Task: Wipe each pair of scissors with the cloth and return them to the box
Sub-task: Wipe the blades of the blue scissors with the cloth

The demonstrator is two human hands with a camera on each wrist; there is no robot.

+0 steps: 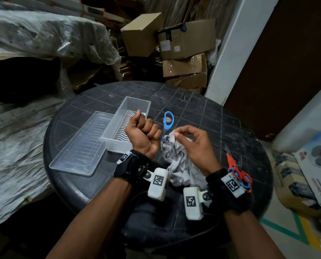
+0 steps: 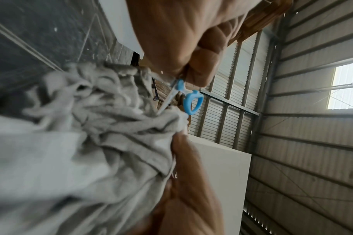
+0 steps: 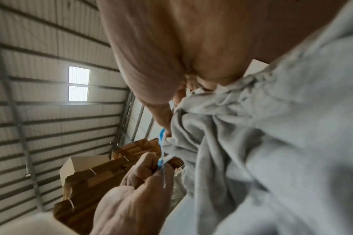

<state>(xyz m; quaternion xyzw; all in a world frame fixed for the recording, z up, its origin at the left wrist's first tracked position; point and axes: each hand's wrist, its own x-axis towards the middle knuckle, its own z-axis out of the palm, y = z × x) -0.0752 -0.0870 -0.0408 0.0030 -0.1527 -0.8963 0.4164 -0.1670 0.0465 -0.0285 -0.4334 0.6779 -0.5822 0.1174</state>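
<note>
My left hand (image 1: 142, 130) is curled in a fist round blue-handled scissors (image 1: 168, 120), just right of the clear plastic box (image 1: 135, 101). One blue loop (image 2: 191, 101) stands free above the fist, and a blade (image 2: 168, 99) runs down into the grey cloth (image 1: 182, 161). My right hand (image 1: 184, 137) pinches a fold of that cloth against the blade. The cloth (image 3: 272, 143) hangs bunched under my right palm down to the table. More scissors with orange, red and blue handles (image 1: 239, 174) lie by my right wrist.
The box's clear lid (image 1: 79, 148) lies flat to its left on the round dark tiled table (image 1: 202, 109). Cardboard boxes (image 1: 184, 40) are stacked behind the table. A plastic-covered heap (image 1: 34, 38) fills the left side, and more boxes (image 1: 305, 174) sit on the floor at right.
</note>
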